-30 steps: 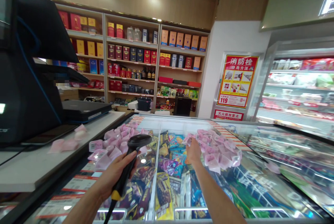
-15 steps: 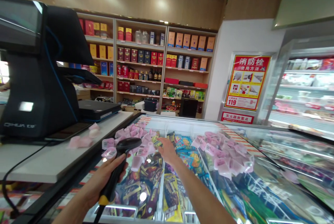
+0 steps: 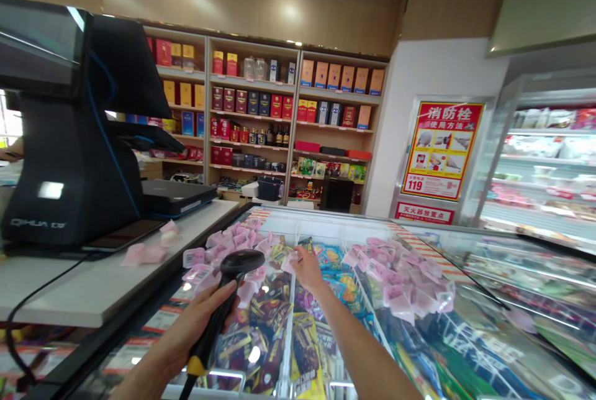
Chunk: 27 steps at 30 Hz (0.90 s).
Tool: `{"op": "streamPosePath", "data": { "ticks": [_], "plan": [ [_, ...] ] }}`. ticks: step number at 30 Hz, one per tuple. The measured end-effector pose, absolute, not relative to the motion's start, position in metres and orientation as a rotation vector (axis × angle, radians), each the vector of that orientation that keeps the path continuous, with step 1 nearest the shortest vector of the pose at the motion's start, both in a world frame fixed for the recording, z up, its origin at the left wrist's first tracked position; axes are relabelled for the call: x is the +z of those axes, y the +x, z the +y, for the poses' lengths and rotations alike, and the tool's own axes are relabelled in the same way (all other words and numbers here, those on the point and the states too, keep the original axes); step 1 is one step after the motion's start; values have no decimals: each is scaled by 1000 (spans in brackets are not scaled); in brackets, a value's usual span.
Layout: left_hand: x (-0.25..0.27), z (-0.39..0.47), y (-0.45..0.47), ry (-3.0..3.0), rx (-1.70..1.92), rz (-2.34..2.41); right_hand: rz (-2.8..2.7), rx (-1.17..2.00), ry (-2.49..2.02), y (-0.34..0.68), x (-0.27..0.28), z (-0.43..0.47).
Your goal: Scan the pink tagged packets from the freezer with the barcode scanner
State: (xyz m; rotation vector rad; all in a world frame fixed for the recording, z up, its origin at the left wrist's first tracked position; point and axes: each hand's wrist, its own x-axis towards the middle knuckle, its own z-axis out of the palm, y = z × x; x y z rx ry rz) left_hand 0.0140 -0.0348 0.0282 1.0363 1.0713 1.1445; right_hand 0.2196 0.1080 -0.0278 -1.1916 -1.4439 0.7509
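My left hand [image 3: 212, 310] is wrapped round the grip of a black barcode scanner [image 3: 223, 300] with a yellow band near its cable end. The scanner's head hangs over a pile of small pink plastic packs [image 3: 233, 238], some with barcode labels. My right hand [image 3: 307, 268] pinches one pink pack [image 3: 289, 262] just right of that pile, above the glass. A second heap of pink packs [image 3: 400, 276] lies farther right on the freezer's glass top. Beneath the glass are wrapped ice creams [image 3: 305, 350] in wire-divided sections.
On the left, a black checkout terminal [image 3: 69, 158] stands on a white counter [image 3: 107, 285], with a few pink pieces [image 3: 144, 254] and a trailing cable [image 3: 35, 300] there. Shelves of boxed goods [image 3: 251, 102] line the back. An open display cooler [image 3: 544, 170] is at right.
My right hand, formerly reaching by the left pile, has drawn slightly right and now has a pink pack in its fingers. The scanner has shifted a little right.
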Motion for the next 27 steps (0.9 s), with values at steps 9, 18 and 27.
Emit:
{"op": "streamPosePath", "data": {
  "ticks": [9, 18, 27],
  "plan": [
    [43, -48, 55, 1191, 1014, 985, -841, 1194, -1026, 271, -21, 99],
    [42, -41, 78, 1214, 1009, 951, -826, 1190, -1064, 286, -20, 93],
    [49, -38, 99, 1226, 995, 934, -1519, -77, -1615, 327, -24, 77]
  ]
}}
